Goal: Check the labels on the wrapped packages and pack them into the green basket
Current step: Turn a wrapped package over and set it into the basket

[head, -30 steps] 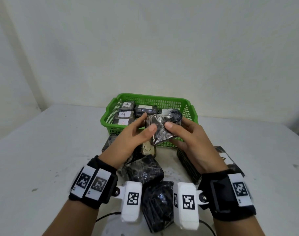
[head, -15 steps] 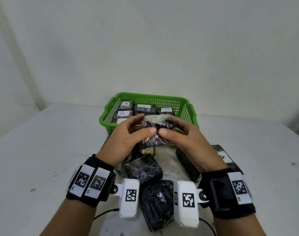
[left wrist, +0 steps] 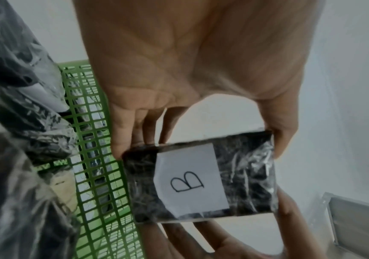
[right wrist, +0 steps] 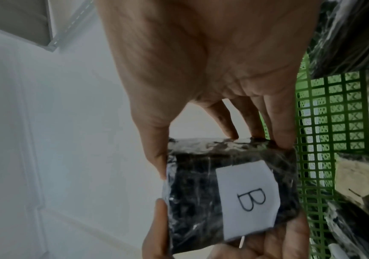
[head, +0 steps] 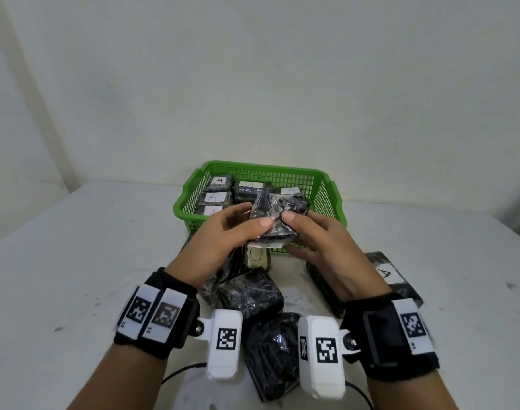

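Observation:
A black plastic-wrapped package (head: pixel 278 216) is held in the air just in front of the green basket (head: pixel 329 199). My left hand (head: pixel 241 229) grips its left end and my right hand (head: pixel 304 232) grips its right end, thumbs on top. Its white label (left wrist: pixel 190 182) faces down toward the wrist cameras and reads B (right wrist: pixel 251 198). Inside the basket lie several wrapped packages with white labels marked A (head: pixel 213 197).
Several more black wrapped packages (head: pixel 250 295) lie on the white table (head: pixel 75 261) between my wrists and the basket. One at the right carries an A label (head: pixel 386 273). A package with a pale label (head: pixel 257 257) stands under my hands. A white wall rises behind the basket.
Both hands have turned the package over between them, from tilted upright to lying flatter with thumbs on top. It stays in front of the basket.

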